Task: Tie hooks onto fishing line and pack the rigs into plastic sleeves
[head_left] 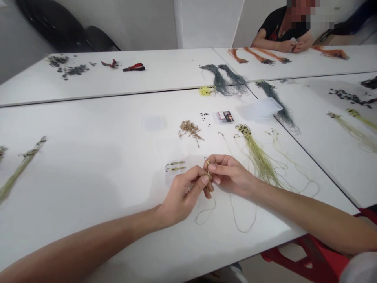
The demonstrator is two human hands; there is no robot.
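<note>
My left hand (185,192) pinches a thin yellow-green fishing line (208,169) between thumb and index finger. Right against it, my right hand (231,173) grips the same line a little higher, where a small dark hook (205,158) pokes out above the fingertips. Loose loops of the line hang down onto the white table. Beside my left hand sits a clear plastic box (168,179) with finished-looking hooked lines (176,169) wound inside. To the right of my right hand lies a bundle of yellow-green lines (259,157) with hooks at its top.
Gold-coloured swivel clips (190,129) lie in a heap beyond my hands, near a small labelled box (224,116) and a clear container (260,110). Farther off are grey-green line bundles (219,78) and red-handled pliers (134,67). A person (282,31) sits across the table.
</note>
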